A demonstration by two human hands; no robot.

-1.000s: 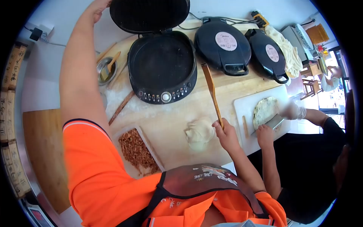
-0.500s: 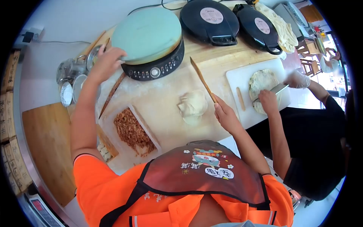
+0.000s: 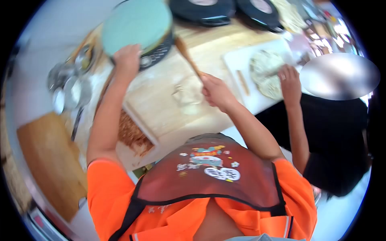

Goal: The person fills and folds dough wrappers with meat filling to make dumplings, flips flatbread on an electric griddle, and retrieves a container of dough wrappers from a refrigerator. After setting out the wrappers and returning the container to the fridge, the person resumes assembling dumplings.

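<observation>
My left hand (image 3: 128, 61) is at the front rim of a round teal griddle lid (image 3: 138, 24), its fingers curled at the edge; blur hides the exact grip. Below the lid shows the dark control panel (image 3: 159, 52) of the electric griddle. In my right hand (image 3: 218, 93) is a long, narrow wooden spatula (image 3: 187, 55), its far end pointing up beside the griddle. Soft pale dough (image 3: 188, 96) rests on the floured table just left of that hand. A clear tray of brown minced filling (image 3: 130, 130) lies near my left forearm.
Two black griddles (image 3: 203, 12) stand at the back. At right, a co-worker's hand (image 3: 290, 82) is over a flat round bread (image 3: 265, 74) on a white cutting board (image 3: 237, 60). Metal bowls (image 3: 72, 90) and a wooden board (image 3: 50, 160) are at left.
My left hand has moved from the lid's left side to its front edge. My right hand still holds the spatula, now closer to the griddle. The whole view has shifted.
</observation>
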